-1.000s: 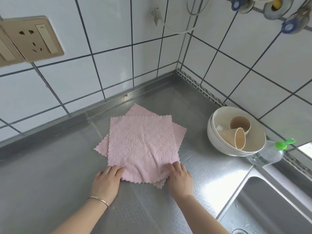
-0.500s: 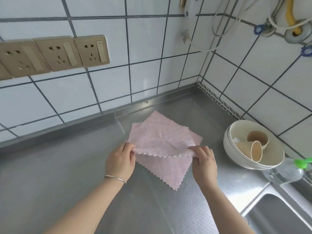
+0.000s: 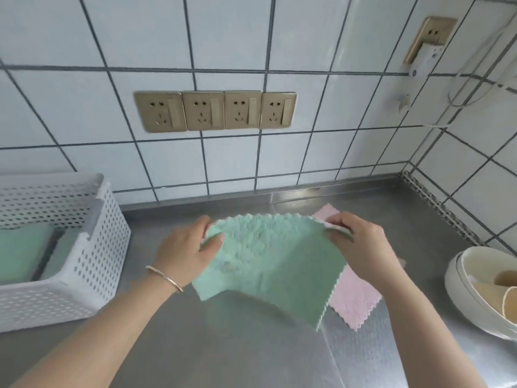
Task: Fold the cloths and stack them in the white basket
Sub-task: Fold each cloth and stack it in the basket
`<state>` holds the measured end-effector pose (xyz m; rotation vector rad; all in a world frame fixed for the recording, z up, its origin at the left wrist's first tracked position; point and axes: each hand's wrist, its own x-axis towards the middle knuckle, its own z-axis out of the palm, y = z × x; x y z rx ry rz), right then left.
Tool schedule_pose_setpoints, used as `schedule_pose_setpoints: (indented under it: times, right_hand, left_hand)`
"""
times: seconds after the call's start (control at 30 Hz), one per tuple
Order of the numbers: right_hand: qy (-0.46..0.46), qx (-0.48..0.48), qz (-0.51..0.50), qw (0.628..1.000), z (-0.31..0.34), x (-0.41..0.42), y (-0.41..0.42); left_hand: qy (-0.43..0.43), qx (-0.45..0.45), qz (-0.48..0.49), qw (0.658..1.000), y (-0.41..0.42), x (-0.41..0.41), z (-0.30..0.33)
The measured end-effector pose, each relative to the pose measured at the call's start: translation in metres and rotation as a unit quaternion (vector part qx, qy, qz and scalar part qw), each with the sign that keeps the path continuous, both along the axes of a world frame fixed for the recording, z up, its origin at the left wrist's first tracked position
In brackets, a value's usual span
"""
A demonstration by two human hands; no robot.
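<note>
Bare steel counter [image 3: 223, 345] lies open between the white basket [image 3: 92, 264] and the bowls [image 3: 475, 303] at right.

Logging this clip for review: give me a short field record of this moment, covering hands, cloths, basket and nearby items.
left hand: pinches one top corner of the green cloth
right hand: pinches the other top corner
green cloth: held up, unfolded, white reverse showing at the pinched corners
pink cloth: flat on the steel counter, partly behind the green one
white basket: at left, green folded cloths inside
bowls: at right, holding beige cups
</note>
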<state>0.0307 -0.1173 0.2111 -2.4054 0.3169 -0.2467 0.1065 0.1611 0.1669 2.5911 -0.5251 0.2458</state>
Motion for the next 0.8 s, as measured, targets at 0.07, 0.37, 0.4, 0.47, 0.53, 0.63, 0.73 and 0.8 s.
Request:
schedule_pose_setpoints:
  times: [0.07,0.37,0.4,0.47,0.53,0.63,0.73,0.8]
  right_hand:
    - [0.062,-0.033,0.029,0.997,-0.004,0.017,0.015]
    - [-0.034,-0.023,0.015,0.999,0.02,0.068,0.09]
    - [-0.051,-0.008,0.015,0.999,0.024,0.065,0.092]
    - [-0.052,-0.001,0.033,0.998,0.022,0.058,0.096]
    - [-0.027,-0.012,0.056,0.998,0.009,0.049,0.098]
    - [0.008,-0.025,0.083,0.996,-0.027,0.033,0.1]
    - [0.071,-0.072,0.101,0.99,-0.077,0.02,0.1]
    - [0.13,-0.165,0.132,0.969,-0.113,0.008,0.101]
  left_hand:
    - [0.068,0.069,-0.007,0.995,0.025,0.012,0.001]
    - [-0.081,0.016,0.038,0.996,0.112,0.046,0.057]
    - [-0.096,-0.01,0.034,0.995,0.12,0.043,0.059]
    - [-0.099,-0.054,0.013,0.994,0.135,0.032,0.051]
    - [-0.086,-0.065,-0.002,0.994,0.145,0.016,0.032]
    - [-0.065,-0.023,-0.027,0.997,0.158,-0.011,-0.007]
    - [-0.005,0.03,-0.049,0.998,0.166,-0.035,-0.051]
    - [0.044,0.07,-0.062,0.995,0.167,-0.051,-0.081]
